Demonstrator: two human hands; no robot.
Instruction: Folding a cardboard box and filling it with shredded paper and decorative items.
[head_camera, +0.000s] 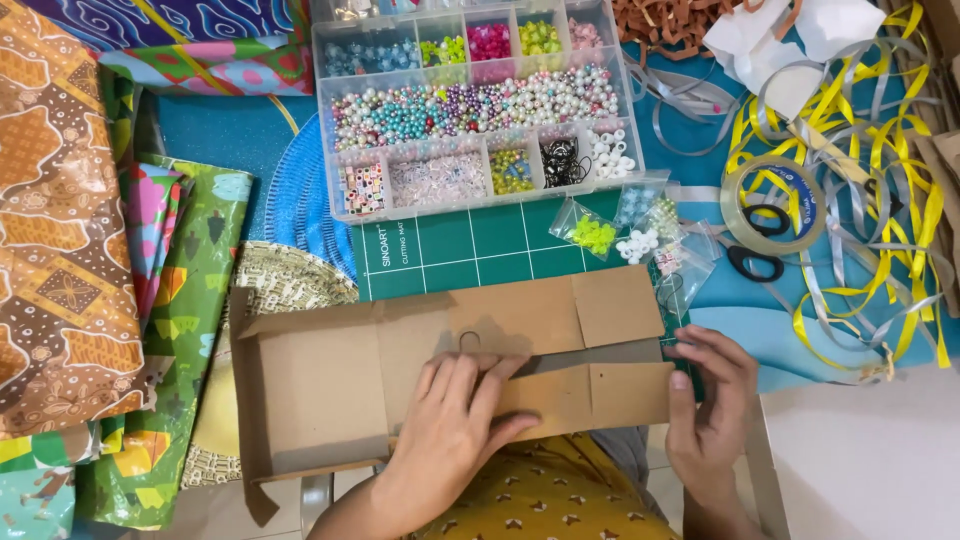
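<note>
A left hand (455, 420) is lying flat, fingers spread, pinning a folded cardboard box (440, 365) to the counter, while the right hand (712, 405), loosely curled, is pinching its right edge, below a green cutting mat (470, 250) and bead organiser (470, 105)

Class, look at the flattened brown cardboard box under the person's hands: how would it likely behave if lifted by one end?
The cardboard box is probably light and fairly stiff, yet likely to bend at its visible creases. Its loose flaps would likely swing. The left hand presses it flat; the right hand grips its edge.
</note>
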